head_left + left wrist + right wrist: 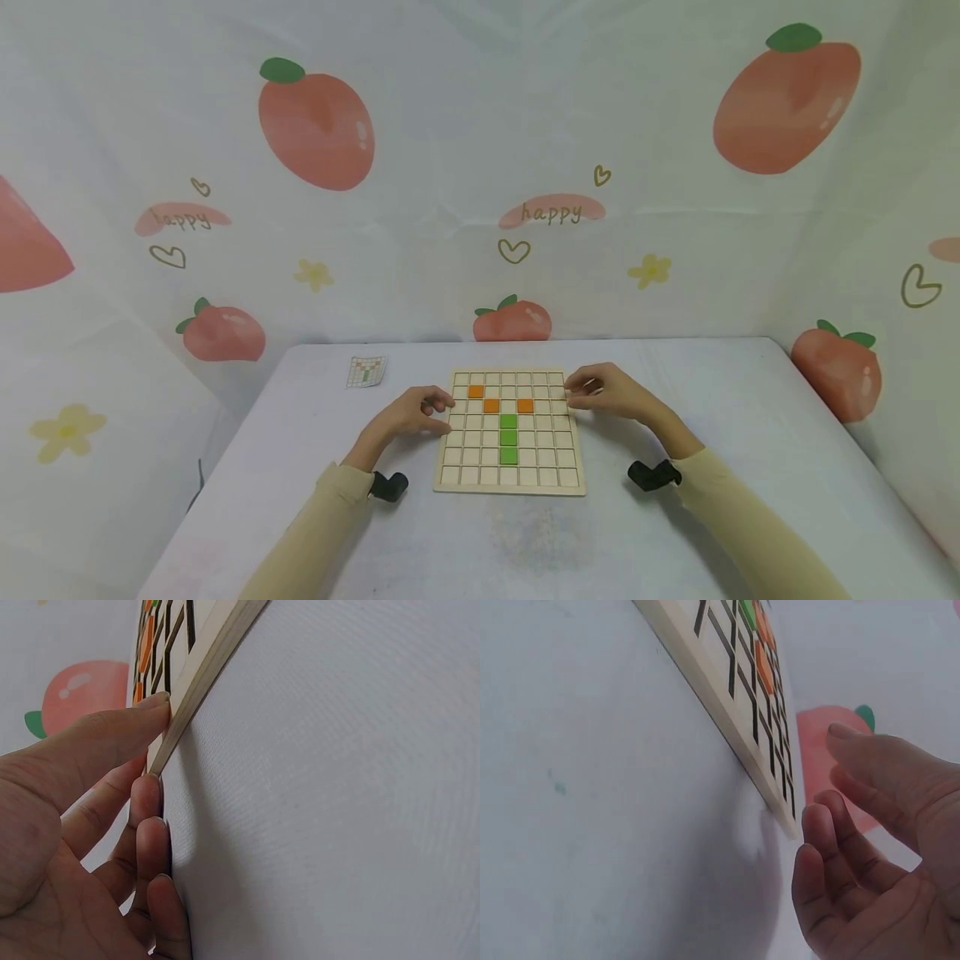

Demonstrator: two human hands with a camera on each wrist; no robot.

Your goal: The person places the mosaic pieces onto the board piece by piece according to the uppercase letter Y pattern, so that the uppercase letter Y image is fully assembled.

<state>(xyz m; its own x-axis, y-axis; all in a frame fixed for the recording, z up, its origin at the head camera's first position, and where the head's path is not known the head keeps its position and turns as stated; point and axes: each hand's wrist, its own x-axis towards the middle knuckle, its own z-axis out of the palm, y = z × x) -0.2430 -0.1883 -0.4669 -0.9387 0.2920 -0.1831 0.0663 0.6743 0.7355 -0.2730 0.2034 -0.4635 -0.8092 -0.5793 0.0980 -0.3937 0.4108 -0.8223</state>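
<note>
A square wooden grid board (465,457) lies flat on the table, with three orange tiles (491,406) and a column of three green tiles (508,437) on its squares. My left hand (414,412) is at the board's left edge. In the left wrist view its thumb (131,724) touches the board's rim (214,652), and the other fingers are loosely bent beside it. Off the upper right side, my right hand (609,390) has its fingers loosely bent. The right wrist view shows a gap between these fingers (819,825) and the board's edge (727,724).
On the white table (525,550), a small paper card (366,372) with a printed grid lies at the back left. Behind the table hangs a white cloth (442,250) printed with fruit. Black wrist mounts (654,475) sit at both sleeve cuffs.
</note>
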